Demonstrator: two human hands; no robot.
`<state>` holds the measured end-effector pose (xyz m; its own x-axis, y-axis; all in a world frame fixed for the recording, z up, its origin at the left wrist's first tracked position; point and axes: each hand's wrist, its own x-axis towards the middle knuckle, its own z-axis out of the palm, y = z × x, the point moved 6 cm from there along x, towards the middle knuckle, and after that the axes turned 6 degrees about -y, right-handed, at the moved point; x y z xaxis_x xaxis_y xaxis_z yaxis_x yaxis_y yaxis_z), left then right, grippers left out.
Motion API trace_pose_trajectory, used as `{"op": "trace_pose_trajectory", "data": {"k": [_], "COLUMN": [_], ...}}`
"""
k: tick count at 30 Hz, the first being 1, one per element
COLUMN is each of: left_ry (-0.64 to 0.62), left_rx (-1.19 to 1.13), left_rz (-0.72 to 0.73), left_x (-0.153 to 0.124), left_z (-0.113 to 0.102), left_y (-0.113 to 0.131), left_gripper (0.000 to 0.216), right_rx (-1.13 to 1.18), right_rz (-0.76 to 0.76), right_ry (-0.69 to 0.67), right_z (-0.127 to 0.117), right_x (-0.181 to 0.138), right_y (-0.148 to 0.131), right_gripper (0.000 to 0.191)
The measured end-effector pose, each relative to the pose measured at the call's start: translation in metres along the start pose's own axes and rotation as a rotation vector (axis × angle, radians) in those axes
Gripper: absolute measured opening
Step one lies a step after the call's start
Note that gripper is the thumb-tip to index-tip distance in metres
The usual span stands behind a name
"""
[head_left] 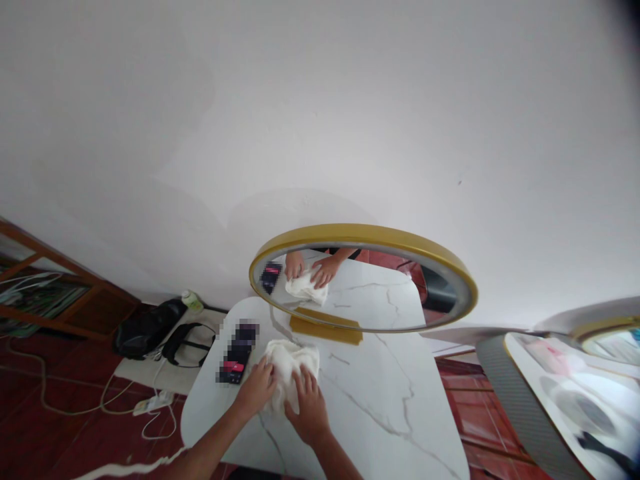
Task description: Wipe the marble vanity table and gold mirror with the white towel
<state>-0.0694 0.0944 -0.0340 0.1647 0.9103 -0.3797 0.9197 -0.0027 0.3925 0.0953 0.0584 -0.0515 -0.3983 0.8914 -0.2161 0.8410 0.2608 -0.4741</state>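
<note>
Both arms come into view bare from the forearm down, with no sleeve or cuff showing. The left hand (257,388) and the right hand (309,408) wear no gloves. No ring, watch or bracelet can be made out on either wrist or fingers.

I see a white marble-look table (380,393) with grey veins and rounded corners, standing on a dark red tiled floor (65,427). On it, near the far edge, stands an oval gold-framed mirror (363,278) on a gold base. Just in front of the base lies a crumpled white cloth (290,367), and to its left a dark phone (237,353) lies flat. On the floor beside the table I see a black bag (145,327), a white mat (165,373) and loose cables (75,400).
</note>
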Motion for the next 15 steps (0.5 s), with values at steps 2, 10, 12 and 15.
{"op": "trace_pose_trajectory", "data": {"k": [2,10,12,15], "left_ry": [-0.048,-0.168,-0.169,-0.17], "left_rx": [-0.023,-0.077,-0.084,-0.079], "left_rz": [0.016,0.022,-0.01,-0.085], "left_x": [-0.018,-0.078,-0.086,-0.094], "left_z": [0.012,0.057,0.059,0.059], "left_y": [0.004,0.005,0.003,-0.006], "left_gripper": [0.026,0.042,0.047,0.05], "right_rx": [-0.001,0.042,0.053,0.087], "right_rz": [-0.025,-0.127,-0.132,-0.181], "right_ry": [-0.047,-0.337,-0.368,-0.408], "right_z": [0.004,0.033,0.033,0.029], "right_x": [-0.016,-0.071,-0.074,-0.073], "right_y": [0.009,0.022,0.02,0.01], "right_gripper": [0.065,0.083,0.085,0.088]}}
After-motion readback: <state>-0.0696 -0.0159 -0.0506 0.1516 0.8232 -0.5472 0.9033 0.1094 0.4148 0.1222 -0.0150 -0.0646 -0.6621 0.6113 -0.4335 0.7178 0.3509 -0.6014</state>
